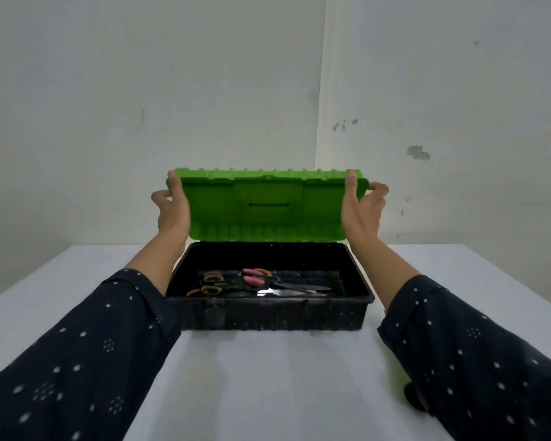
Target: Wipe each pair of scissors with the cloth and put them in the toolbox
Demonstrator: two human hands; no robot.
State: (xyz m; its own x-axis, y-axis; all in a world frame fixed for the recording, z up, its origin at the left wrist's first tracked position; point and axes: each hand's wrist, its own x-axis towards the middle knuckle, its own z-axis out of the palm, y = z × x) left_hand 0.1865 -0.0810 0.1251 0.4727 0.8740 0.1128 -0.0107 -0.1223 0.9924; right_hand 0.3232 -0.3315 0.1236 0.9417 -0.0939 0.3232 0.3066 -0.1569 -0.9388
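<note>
A black toolbox (268, 313) stands in the middle of the white table with its green lid (268, 202) raised upright. My left hand (171, 205) grips the lid's left edge, thumb on the inner face. My right hand (363, 206) grips the right edge the same way. Inside the box lie several pairs of scissors: one with green and orange handles (212, 283) at the left, one with pink handles (253, 276) in the middle, blades pointing right. No cloth is in view.
The white table (268, 377) stretches in front of the box. A small dark and green object (411, 397) peeks out under my right sleeve at the lower right. White walls meet in a corner behind the box.
</note>
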